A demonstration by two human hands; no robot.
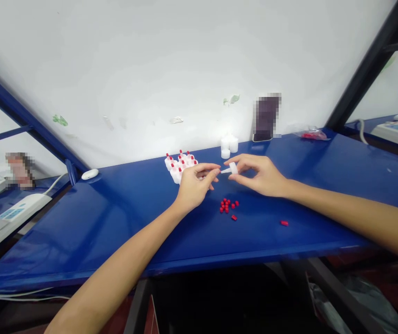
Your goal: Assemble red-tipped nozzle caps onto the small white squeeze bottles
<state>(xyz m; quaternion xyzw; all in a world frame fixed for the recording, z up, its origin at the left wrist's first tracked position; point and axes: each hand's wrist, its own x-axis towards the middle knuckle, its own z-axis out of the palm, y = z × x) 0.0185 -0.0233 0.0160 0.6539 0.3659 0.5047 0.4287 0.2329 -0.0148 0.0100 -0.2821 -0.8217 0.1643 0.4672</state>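
Note:
My right hand (261,175) pinches a white nozzle cap (233,168) by its round base, the tapered spout pointing left. At the spout's tip, my left hand (195,188) has thumb and forefinger closed on a small red tip cap (219,171), mostly hidden by the fingers. Behind my left hand stand several white nozzle caps with red tips (178,172), grouped upright and partly covered by the hand. Loose red tip caps (224,207) lie in a cluster on the blue table below my hands. One more red tip cap (284,223) lies apart to the right.
Several white round pieces (229,144) stand near the wall. A phone (266,118) leans there, with a clear bag of red pieces (312,134) to its right. At the left of the blue table (115,222) lie a white oval case (90,174) and a power strip (21,211).

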